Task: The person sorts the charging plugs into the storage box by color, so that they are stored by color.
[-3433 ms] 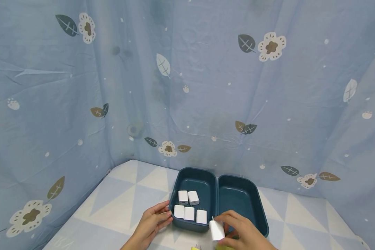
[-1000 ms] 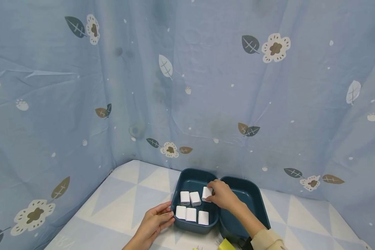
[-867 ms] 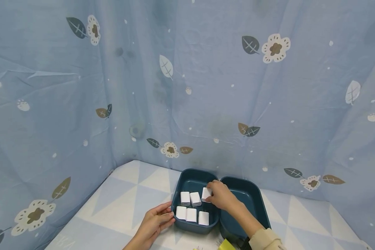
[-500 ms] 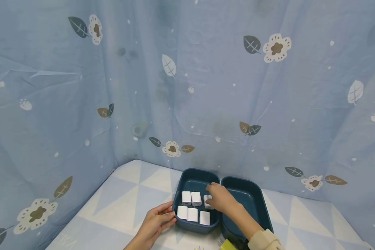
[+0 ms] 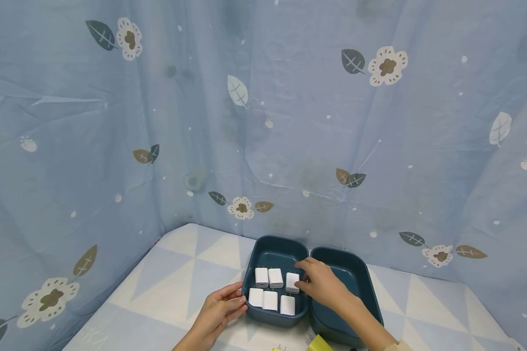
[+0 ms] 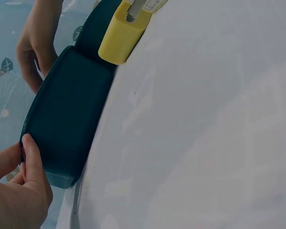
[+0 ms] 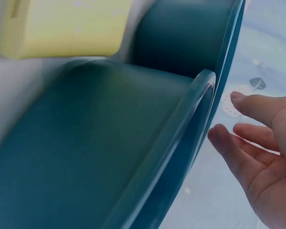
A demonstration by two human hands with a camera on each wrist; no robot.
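My left hand (image 5: 217, 312) pinches the near left rim of a dark teal box (image 5: 281, 241); in the left wrist view its thumb and fingers (image 6: 34, 157) close over that rim. Inside the box, white plug-in chargers lie in two rows, with thin metal prongs. At the right end of the far row lies one white charger (image 5: 292, 282), slightly apart from its neighbours. Right beside it is my right hand (image 5: 322, 282), reaching over from the right, its thumb and fingers spread apart. The right wrist view shows these fingers (image 7: 224, 138) with nothing between them.
A second teal box (image 5: 349, 273) stands against the right side of the first and shows a bare floor. In front of the boxes lies a yellow charger (image 5: 318, 344), its prongs out. Another yellow piece (image 5: 277, 349) peeks in at the bottom edge. A patterned curtain hangs close behind.
My right hand has carried a white charger from in front of the boxes into the left box, shifted it nearer, then let go and drawn slightly right. My left hand stays on the rim.
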